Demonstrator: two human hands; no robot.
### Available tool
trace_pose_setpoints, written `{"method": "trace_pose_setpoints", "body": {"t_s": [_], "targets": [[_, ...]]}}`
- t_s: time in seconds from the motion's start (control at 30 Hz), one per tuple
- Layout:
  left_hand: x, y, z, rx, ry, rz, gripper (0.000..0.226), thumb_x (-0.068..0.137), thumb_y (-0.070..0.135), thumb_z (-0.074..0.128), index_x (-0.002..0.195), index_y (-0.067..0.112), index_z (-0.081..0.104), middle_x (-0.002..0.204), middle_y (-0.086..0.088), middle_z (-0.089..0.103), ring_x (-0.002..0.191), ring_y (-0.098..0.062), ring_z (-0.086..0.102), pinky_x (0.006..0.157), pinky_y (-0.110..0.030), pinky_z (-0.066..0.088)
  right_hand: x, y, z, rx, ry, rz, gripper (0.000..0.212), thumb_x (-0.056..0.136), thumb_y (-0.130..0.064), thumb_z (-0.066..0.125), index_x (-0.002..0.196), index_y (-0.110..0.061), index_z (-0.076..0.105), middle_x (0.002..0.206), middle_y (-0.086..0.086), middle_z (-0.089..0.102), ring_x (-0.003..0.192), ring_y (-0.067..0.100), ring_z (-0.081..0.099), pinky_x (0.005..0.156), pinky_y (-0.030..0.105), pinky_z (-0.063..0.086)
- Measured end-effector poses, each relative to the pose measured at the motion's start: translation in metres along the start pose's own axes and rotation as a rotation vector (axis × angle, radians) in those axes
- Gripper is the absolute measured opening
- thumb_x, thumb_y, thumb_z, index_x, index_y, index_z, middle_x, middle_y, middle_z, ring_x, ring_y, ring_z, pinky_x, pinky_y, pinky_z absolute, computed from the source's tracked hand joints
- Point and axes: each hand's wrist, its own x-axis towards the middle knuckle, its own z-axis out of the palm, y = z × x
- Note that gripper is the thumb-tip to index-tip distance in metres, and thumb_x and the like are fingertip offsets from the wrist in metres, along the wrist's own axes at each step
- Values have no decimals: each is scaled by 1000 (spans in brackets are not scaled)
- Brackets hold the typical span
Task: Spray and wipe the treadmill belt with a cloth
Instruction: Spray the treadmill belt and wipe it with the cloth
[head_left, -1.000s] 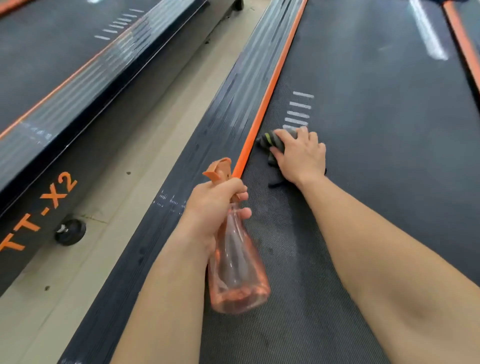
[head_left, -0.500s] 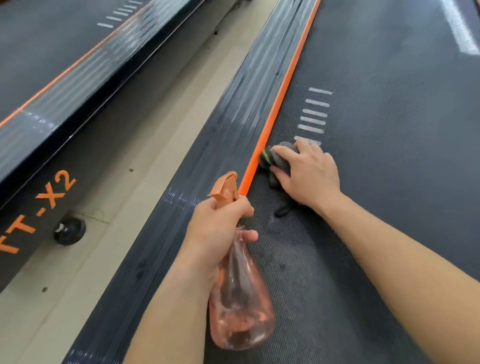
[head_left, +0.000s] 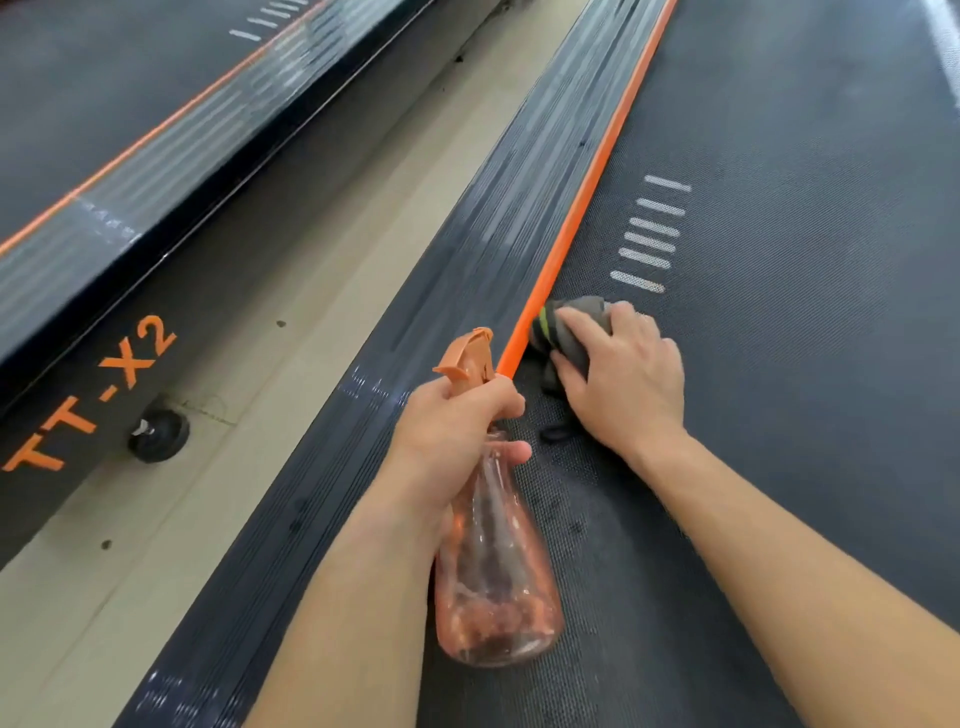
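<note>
Right hand (head_left: 626, 384) at frame centre, palm down, fingers curled over a dark grey cloth (head_left: 569, 332) and pinning it to the belt (head_left: 805, 312). Cloth sticks out past the fingertips toward upper left; a yellow-green stripe shows at its left end, touching the orange strip (head_left: 587, 208) along the belt's left edge. A dark loop of cloth trails out below the palm.

Left hand (head_left: 457, 431) just left and lower, closed around the neck of the spray bottle (head_left: 493, 561). Orange nozzle at top, pointing to upper left; clear orange body hangs down toward the lower frame edge, long axis near vertical in frame, slightly tilted. Bottle held above the belt's left margin, near the cloth but apart from it.

Belt runs diagonally from lower centre to upper right; wide bare room right of the cloth and above it. White dash marks (head_left: 649, 234) lie just above the cloth. Ribbed side rail (head_left: 415, 338) left of the strip, then pale floor (head_left: 311, 291), then a second treadmill (head_left: 104, 171) in upper left.
</note>
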Motion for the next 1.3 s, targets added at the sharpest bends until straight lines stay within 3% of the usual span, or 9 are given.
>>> {"method": "trace_pose_setpoints", "body": {"t_s": [0.17,0.3,0.43,0.53,0.63,0.9,1.03,1.17,1.3], "targets": [[-6,15,14,29,-33,43,5,85,7,72,87,11,70,89,-8,67,55,-20,63,48,-22,50,-49,5,-15,-37,-8,-69,43,84,-46,69,124,-31,63,98,9,54,84,35,53,64,41,42],[19,37,36,208,-82,36,3,84,8,70,84,5,69,84,-10,69,54,-20,66,70,-30,61,-65,23,-19,-73,48,266,43,87,-45,68,127,-28,63,99,13,53,84,35,52,66,42,42],[49,71,56,383,-107,-2,6,86,1,61,81,3,62,82,-17,66,47,-18,62,64,-26,56,-66,19,-19,-106,39,341,41,92,-46,60,129,-29,59,104,12,53,88,35,51,70,43,41],[62,91,60,575,-140,-83,2,90,7,59,92,5,59,82,-13,65,41,-14,60,54,-22,53,-67,18,-19,-110,51,334,39,94,-46,57,129,-29,58,104,12,52,88,34,50,71,44,41],[69,98,62,684,-147,-113,12,94,10,57,84,4,57,73,-9,62,42,-13,60,48,-20,52,-66,17,-19,-121,60,356,37,96,-47,54,129,-30,56,103,11,52,87,33,49,71,44,40],[71,112,83,641,-127,42,12,96,5,56,105,0,59,78,-10,63,37,-10,57,40,-18,50,-66,16,-18,-128,55,351,37,96,-48,53,128,-30,55,103,11,52,88,32,49,72,44,41],[61,103,82,629,-80,25,8,90,5,57,98,3,56,68,-11,60,44,-16,56,51,-24,48,-64,15,-19,-124,47,354,36,96,-46,55,128,-30,56,103,11,52,88,32,49,72,44,40],[50,90,59,423,-52,75,11,88,1,63,77,2,62,81,-19,63,39,-17,57,41,-21,51,-54,24,-24,-16,14,321,42,90,-49,62,129,-33,58,106,9,53,94,32,52,76,44,43],[46,67,36,267,-112,70,5,88,8,70,87,4,67,90,-17,69,51,-20,64,55,-27,57,5,32,-11,-12,-43,173,45,91,-52,61,133,-34,56,116,10,55,104,35,52,82,45,43]]}}
